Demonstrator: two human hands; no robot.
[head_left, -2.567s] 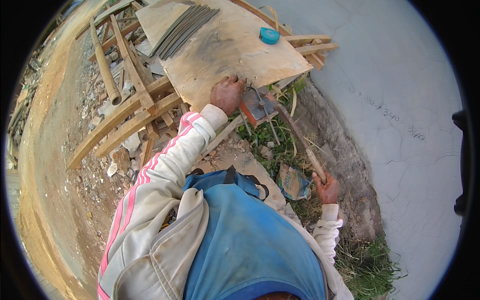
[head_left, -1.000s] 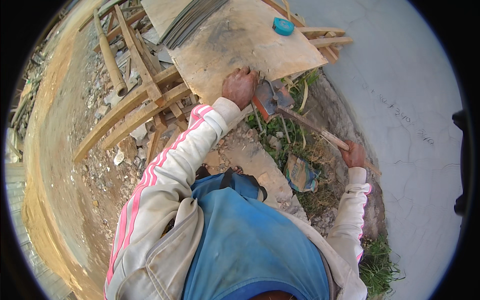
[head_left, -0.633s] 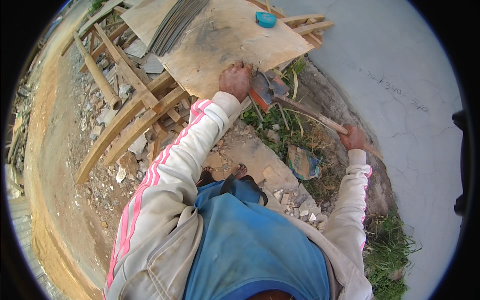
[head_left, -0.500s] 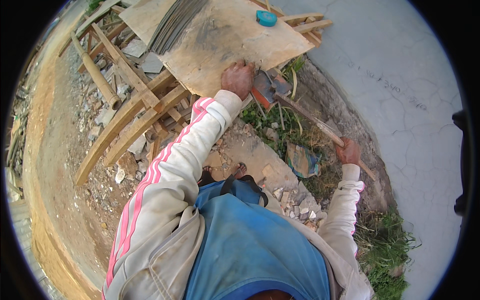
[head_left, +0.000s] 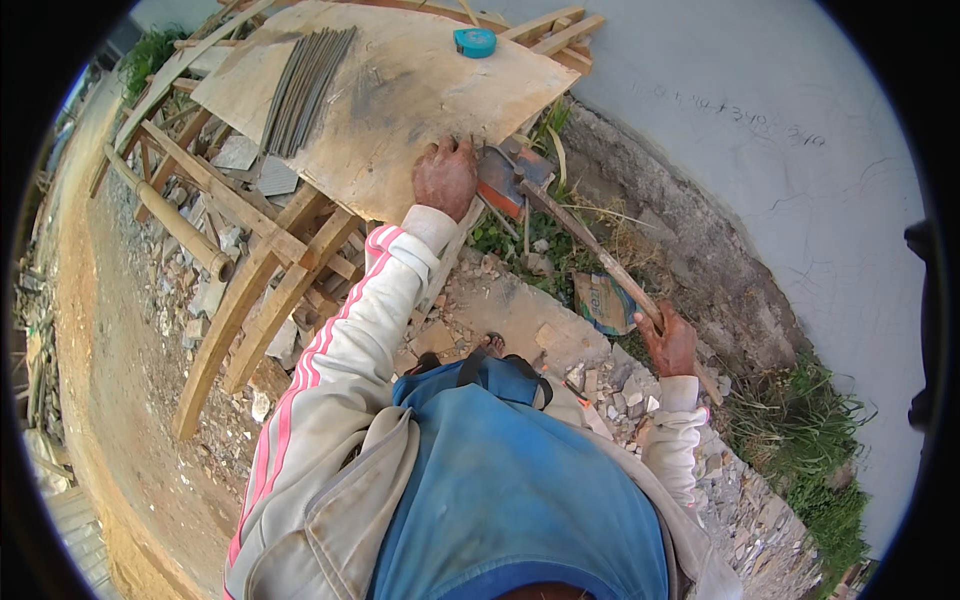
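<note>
My right hand (head_left: 668, 340) is wrapped around the lower part of a long rusty bar (head_left: 590, 245). The bar slants up and left to a metal fixture with an orange-red side (head_left: 500, 195), at the board's near right corner. On the worn plywood board (head_left: 400, 110), close beside that fixture, rests my left hand (head_left: 445, 180), its fingers curled down; whatever lies beneath them is hidden. A bundle of thin steel rods (head_left: 308, 90) lies on the board's left part. Near the far edge sits a teal tape measure (head_left: 475, 42).
Timber beams (head_left: 285, 290) jut out under the board, with a bamboo pole (head_left: 165, 210) to their left. Broken rubble covers the ground. On the right a grey wall (head_left: 800, 200) rises behind weeds (head_left: 800, 440). A crumpled sack (head_left: 605, 302) lies below the bar.
The view has shifted, so the board sits further left in it. My right hand and the bar's lower end have come closer to my body. My left hand stays beside the fixture.
</note>
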